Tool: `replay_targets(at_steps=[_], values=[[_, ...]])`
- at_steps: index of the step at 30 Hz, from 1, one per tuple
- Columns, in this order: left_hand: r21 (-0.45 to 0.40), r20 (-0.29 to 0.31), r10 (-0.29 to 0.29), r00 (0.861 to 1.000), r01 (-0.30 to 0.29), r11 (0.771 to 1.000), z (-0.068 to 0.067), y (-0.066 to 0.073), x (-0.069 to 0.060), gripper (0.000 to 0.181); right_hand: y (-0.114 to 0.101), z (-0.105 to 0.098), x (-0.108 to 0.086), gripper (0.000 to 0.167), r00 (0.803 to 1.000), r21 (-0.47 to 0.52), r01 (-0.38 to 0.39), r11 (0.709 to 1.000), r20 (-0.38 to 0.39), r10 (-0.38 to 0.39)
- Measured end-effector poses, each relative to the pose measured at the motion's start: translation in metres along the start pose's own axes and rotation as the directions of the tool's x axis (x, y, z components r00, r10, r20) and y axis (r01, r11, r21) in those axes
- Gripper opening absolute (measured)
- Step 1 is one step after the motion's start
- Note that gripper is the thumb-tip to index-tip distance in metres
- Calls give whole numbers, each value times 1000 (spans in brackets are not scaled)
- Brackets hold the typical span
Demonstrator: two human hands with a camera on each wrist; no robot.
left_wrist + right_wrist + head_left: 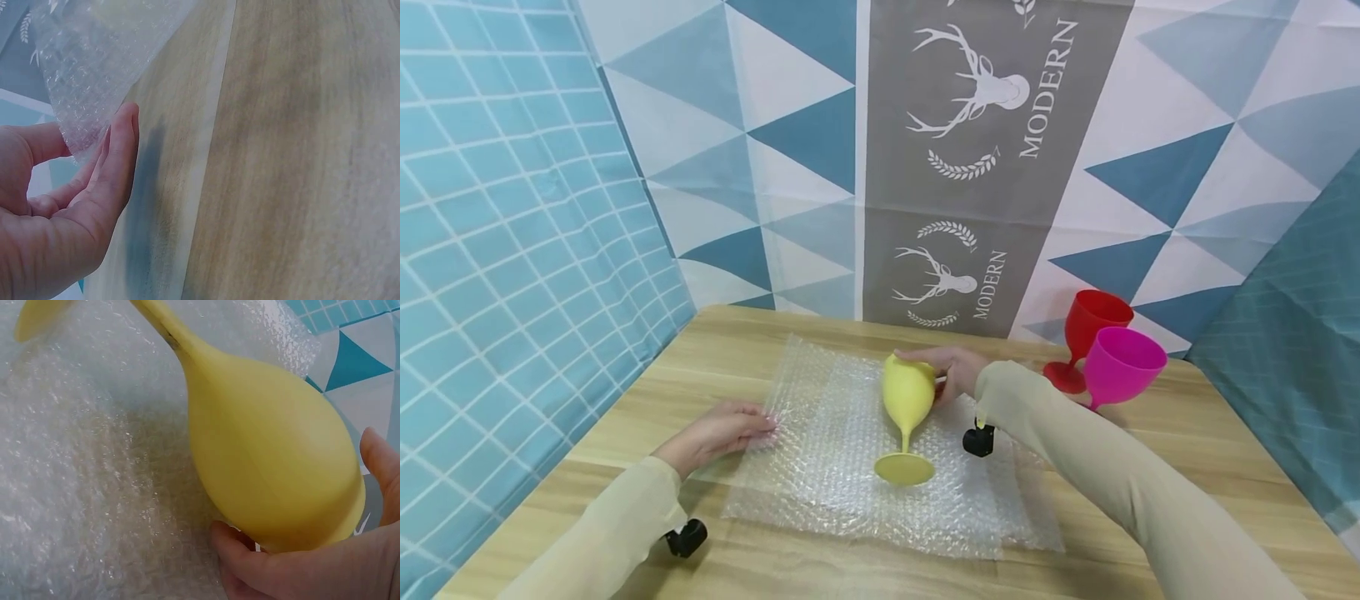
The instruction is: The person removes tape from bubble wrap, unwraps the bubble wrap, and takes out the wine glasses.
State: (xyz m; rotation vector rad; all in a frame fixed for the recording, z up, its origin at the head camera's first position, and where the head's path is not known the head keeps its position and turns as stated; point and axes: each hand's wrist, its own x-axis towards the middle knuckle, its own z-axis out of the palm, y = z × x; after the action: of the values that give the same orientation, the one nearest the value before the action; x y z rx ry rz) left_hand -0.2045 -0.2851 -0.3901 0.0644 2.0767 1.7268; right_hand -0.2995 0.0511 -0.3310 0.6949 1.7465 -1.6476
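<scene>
A yellow goblet [908, 392] lies tilted over the bubble wrap [827, 467], its bowl away from me and its round foot towards me. My right hand [951, 371] grips the bowl near the rim. In the right wrist view the goblet [275, 450] fills the middle, with thumb and fingers of the right hand [325, 569] at the bowl's rim end. My left hand [730, 429] pinches the left edge of the wrap. In the left wrist view, thumb and fingers of the left hand [69, 219] hold a raised corner of the bubble wrap [94, 75].
A red goblet [1086, 337] and a magenta goblet [1122, 367] stand at the back right of the wooden table [715, 350]. Patterned cloth [805, 167] hangs behind the table, and blue checked cloth [512, 250] on the left.
</scene>
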Motion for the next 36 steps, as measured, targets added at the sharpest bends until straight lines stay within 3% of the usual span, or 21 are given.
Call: replay_targets(at_steps=[5,13,20,23,28,30,36], values=[[6,-22,-9,1000,9,1000,2,2,0,31,1,-1,1,91,999,-23,41,999,-30,-42],[31,-37,-6,999,7,999,4,3,-4,38,3,-1,-1,87,998,-34,54,998,-15,-54],[48,-53,14,998,-11,999,4,5,-6,39,1,1,-14,82,996,-15,89,996,-30,-89],[48,-53,18,998,-15,999,4,4,-6,38,1,0,-19,79,991,-32,137,990,-8,-137],[37,-68,5,998,-2,999,6,4,-6,37,4,-1,-27,68,969,-105,246,964,35,-243],[49,-76,3,997,1,999,6,4,-7,37,5,-4,-21,63,959,-118,284,952,43,-281],[81,-93,1,996,7,997,5,4,-8,37,9,-7,-38,56,912,-219,408,886,66,-404]])
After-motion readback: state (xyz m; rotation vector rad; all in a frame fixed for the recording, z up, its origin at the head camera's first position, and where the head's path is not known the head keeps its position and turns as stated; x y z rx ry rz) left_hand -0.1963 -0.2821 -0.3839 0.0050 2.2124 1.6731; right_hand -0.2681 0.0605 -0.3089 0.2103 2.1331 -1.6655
